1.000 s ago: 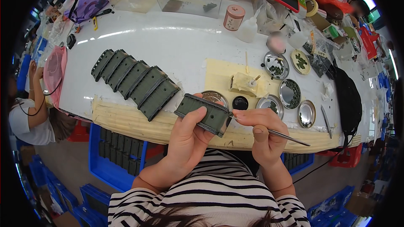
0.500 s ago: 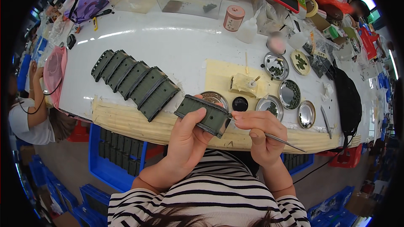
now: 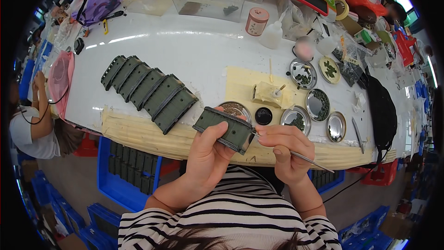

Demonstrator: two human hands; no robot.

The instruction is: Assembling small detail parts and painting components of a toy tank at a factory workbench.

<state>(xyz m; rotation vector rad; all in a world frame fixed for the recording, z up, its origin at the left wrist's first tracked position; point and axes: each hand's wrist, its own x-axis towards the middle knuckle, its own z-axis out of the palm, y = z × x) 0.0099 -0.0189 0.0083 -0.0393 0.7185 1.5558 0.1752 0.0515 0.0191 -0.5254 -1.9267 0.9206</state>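
Observation:
My left hand [image 3: 207, 153] is closed around a dark green, block-like part [image 3: 224, 130] with ridged long edges and a small dark hole in its face. It is held tilted above the table's near edge. My right hand [image 3: 290, 150] grips a slim, pointed metal tool [image 3: 311, 161] like a pen. One end of the tool reaches the part's right-hand end; whether it touches is too small to tell. The other end sticks out past my palm. Behind the part, a round dish [image 3: 242, 109] of brownish bits is half covered. A row of similar green parts [image 3: 159, 96] lies to the left.
Metal dishes of small green pieces [image 3: 318, 104] stand at right, near a small black pot [image 3: 263, 116] and a taped block [image 3: 273, 93]. Another metal tool [image 3: 358, 135] lies beside a black bag [image 3: 383, 111]. Below the table sits a blue crate [image 3: 104, 176]. A person [image 3: 34, 120] sits at far left.
The green part and both hands have shifted very slightly, with the grips unchanged. The tool's outer end sits a little lower.

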